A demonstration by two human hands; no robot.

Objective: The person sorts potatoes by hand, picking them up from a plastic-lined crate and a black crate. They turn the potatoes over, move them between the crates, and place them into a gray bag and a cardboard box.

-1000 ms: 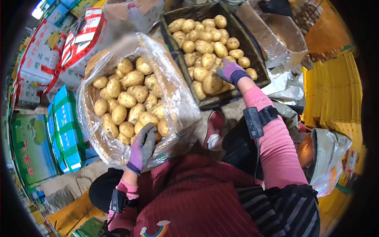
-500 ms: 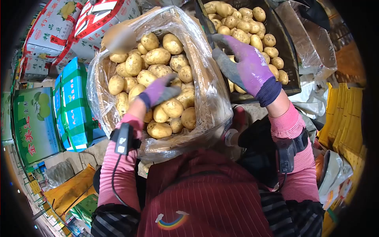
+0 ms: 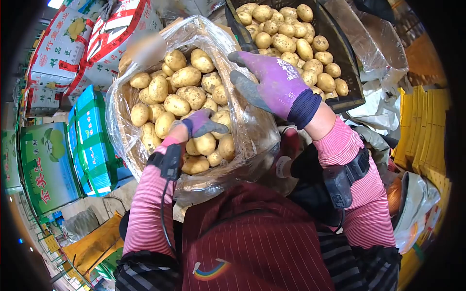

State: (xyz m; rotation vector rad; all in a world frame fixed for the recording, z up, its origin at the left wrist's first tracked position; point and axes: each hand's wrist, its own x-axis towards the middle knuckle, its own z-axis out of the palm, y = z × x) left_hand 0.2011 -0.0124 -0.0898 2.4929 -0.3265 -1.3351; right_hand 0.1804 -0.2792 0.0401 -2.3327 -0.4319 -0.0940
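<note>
My left hand (image 3: 198, 123), in a purple and grey glove, rests low among the potatoes (image 3: 187, 76) in a cardboard box lined with clear plastic (image 3: 252, 131). Its thumb stands apart from the fingers; no potato shows in its grasp, though the palm side is hidden. My right hand (image 3: 274, 83), gloved alike, hovers over the right rim of the box with fingers and thumb spread, holding nothing. Just beyond it stands a black crate (image 3: 357, 92) of more potatoes (image 3: 303, 48), smooth and yellowish like those in the box.
Printed white cartons (image 3: 60, 46) with red tape stand at the upper left. Below them are a blue box with green straps (image 3: 90, 140) and a green carton (image 3: 46, 165). To the right lie a plastic-lined carton (image 3: 378, 48), white plastic sheeting (image 3: 374, 109) and yellow crates (image 3: 422, 131).
My right hand has moved left, from over the black crate to the box's right rim. My left hand has shifted slightly towards me over the potatoes, its thumb now pointing right.
</note>
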